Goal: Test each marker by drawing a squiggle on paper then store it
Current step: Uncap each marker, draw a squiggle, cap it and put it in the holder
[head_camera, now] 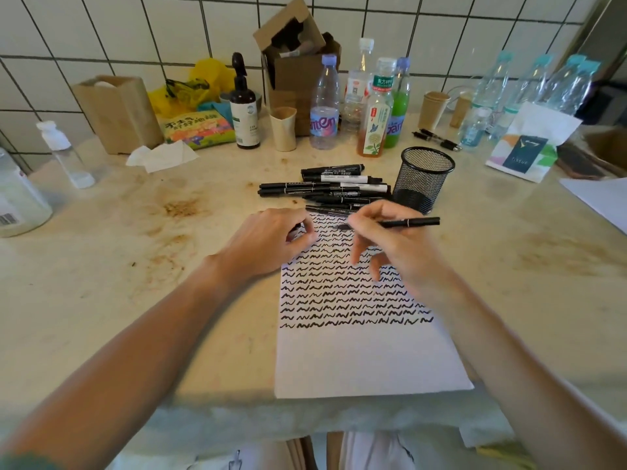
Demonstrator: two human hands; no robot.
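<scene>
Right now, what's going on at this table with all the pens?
A person is testing markers on a sheet of paper already filled most of the way with rows of black squiggles. The right hand holds an uncapped marker with its tip over the top of the sheet. The left hand is curled beside it, apparently pinching something small and dark, likely the cap. A pile of markers lies past the paper, next to a mesh pen cup that looks empty.

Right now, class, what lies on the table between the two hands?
In the head view, the paper, its squiggle rows showing, lies between the left hand and the right hand, which holds a marker.
</scene>
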